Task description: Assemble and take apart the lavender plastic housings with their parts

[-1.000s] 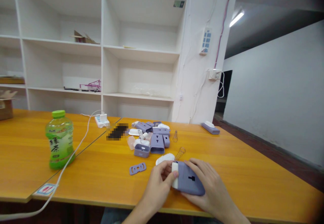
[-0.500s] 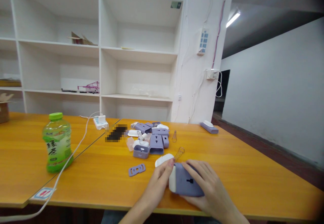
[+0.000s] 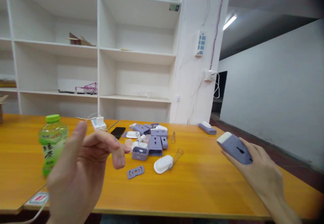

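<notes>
My right hand (image 3: 260,175) holds a purple casing with a white end cap (image 3: 234,146) above the right side of the orange table (image 3: 202,183). My left hand (image 3: 81,170) is raised close to the camera at the left, fingers loosely curled and apart, with nothing in it. On the table between the hands lie a white cap (image 3: 163,163), a wire spring (image 3: 177,155), a flat purple plate (image 3: 136,172) and a pile of purple and white casing parts (image 3: 149,139).
A green drink bottle (image 3: 52,143) stands at the left, partly behind my left hand. A white power strip (image 3: 98,123) with a cable, a black phone (image 3: 117,131) and another purple casing (image 3: 207,128) lie farther back. White shelves fill the wall behind.
My right hand has lifted the purple casing off the table and carried it to the right. My left hand has let go of it and risen toward the camera at the left.
</notes>
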The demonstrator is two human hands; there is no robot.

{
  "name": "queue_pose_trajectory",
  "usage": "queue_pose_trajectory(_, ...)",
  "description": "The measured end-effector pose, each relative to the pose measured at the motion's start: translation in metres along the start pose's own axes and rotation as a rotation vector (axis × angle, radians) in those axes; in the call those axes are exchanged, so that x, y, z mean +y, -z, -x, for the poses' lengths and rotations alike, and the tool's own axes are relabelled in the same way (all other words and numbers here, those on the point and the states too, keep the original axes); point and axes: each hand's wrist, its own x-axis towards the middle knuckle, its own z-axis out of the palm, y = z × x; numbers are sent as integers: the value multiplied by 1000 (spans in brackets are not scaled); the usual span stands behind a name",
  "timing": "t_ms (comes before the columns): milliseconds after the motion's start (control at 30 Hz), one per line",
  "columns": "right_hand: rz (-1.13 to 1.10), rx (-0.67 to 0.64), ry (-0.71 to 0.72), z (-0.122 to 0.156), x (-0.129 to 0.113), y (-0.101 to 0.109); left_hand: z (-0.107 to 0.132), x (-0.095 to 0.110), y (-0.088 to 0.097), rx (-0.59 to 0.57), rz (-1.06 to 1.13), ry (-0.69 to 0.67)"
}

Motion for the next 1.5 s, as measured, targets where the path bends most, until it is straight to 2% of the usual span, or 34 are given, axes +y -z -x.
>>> queue_pose_trajectory(100, -7, -26, 55, 4, -8, -2, -12, -19, -15, -32, 54, 30)
queue_pose_trajectory(167, 0, -38, 71, 6, -10, -5, -14, -25, -19, -11, 26, 6)
queue_pose_trajectory(300, -9, -48, 84, 7, -10, -8, -13, -23, -15, 81, -56, -87)
queue_pose_trajectory(433, -24, -44, 81, 6, -9, -6, -20, -31, -7, 67, -100, -44)
queue_pose_trajectory(533, -23, -46, 72, 6, -9, -6, -35, -60, 8, 39, -364, -41)
queue_pose_trajectory(633, -32, -40, 67, 6, -10, -7, -48, -104, 30, -86, -991, 25)
queue_pose_trajectory(667, -35, -40, 67, 6, -10, -7, -50, -119, 37, -105, -1085, 76)
queue_pose_trajectory(767, -35, -45, 70, 6, -12, -6, -48, -155, 48, -114, -1243, 226)
queue_pose_trajectory(900, -44, -44, 90, 6, -14, -7, -37, -181, 38, -123, -1331, 291)
queue_pose_trajectory(1000, -81, -54, 109, 7, -13, -10, -31, -191, 24, -105, -1373, 274)
queue_pose_trajectory(1133, -111, -66, 128, 8, -13, -13, -27, -198, 16, -107, -1412, 256)
queue_pose_trajectory(1500, -216, -117, 191, 11, -34, -10, -18, -198, -6, -82, -1489, 248)
